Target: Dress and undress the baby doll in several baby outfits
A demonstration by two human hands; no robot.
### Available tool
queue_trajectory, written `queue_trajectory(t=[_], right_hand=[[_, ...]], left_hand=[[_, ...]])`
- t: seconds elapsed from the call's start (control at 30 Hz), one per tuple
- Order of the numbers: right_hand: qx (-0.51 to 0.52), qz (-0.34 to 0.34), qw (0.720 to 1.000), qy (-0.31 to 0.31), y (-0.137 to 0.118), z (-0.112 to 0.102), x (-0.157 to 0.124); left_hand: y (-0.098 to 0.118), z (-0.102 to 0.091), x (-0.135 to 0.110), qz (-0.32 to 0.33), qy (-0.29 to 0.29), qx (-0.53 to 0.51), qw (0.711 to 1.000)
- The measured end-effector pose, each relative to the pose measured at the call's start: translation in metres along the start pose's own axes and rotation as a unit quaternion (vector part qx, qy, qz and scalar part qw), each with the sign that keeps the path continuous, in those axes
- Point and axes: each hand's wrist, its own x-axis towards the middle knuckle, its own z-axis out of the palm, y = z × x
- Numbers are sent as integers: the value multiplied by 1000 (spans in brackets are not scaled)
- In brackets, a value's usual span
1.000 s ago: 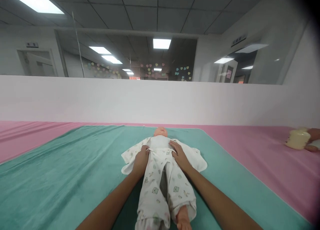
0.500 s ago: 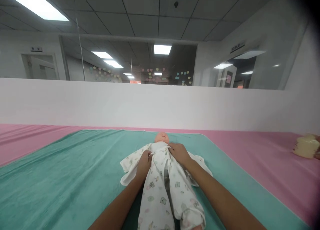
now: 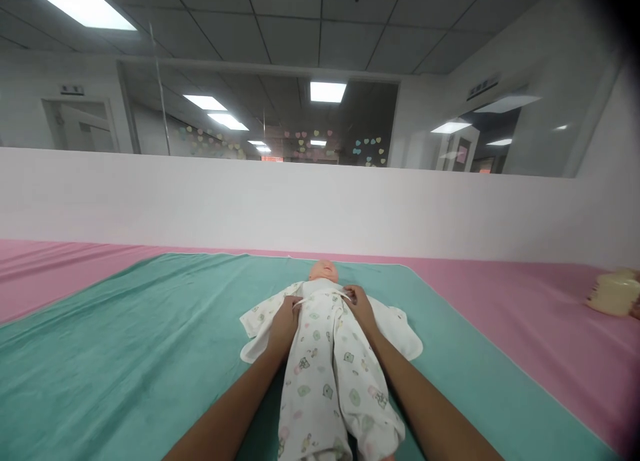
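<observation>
1. Far left: on my head feed I see a pink cloth running along the foot of a white wall; over the cloth lies a green sheet, creased on this side
2. Left of centre: a white, faintly printed top spreads outward on the sheet, partly behind the wrist
3. Left hand: I read it as closed, thumb and fingers pinching the left edge of a waistband, where a thin white strip shows; how tightly, I cannot tell
4. Centre: a doll lies on its back on the green sheet, head toward the wall, in white printed trousers whose legs extend toward my camera
5. Right hand: I see fingers bent and drawn together on the waistband's right edge, a white strip reaching them; firmness unclear to me
6. Far right: a pale yellow object rests on the pink cloth, well apart from the doll; a brownish shape beside it is cropped by my frame
</observation>
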Motion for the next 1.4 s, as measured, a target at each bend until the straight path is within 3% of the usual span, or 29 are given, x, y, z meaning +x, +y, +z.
queue_trajectory(t=[0.23, 0.47, 0.73, 0.97, 1.4], right_hand=[[66, 11, 994, -81, 0, -3, -3], [65, 14, 984, -167, -7, -12, -1], [67, -10, 986, -151, -8, -12, -5], [96, 14, 988, -117, -9, -11, -9], [93, 9, 988, -119, -9, -13, -10]], left_hand=[[0, -3, -4, 32, -14, -17, 999], [-6, -2, -1, 24, -19, 14, 999], [-9, -2, 0, -1, -29, 24, 999], [-9, -1, 1, 13, -24, 26, 999], [-9, 0, 0, 21, -15, 24, 999]])
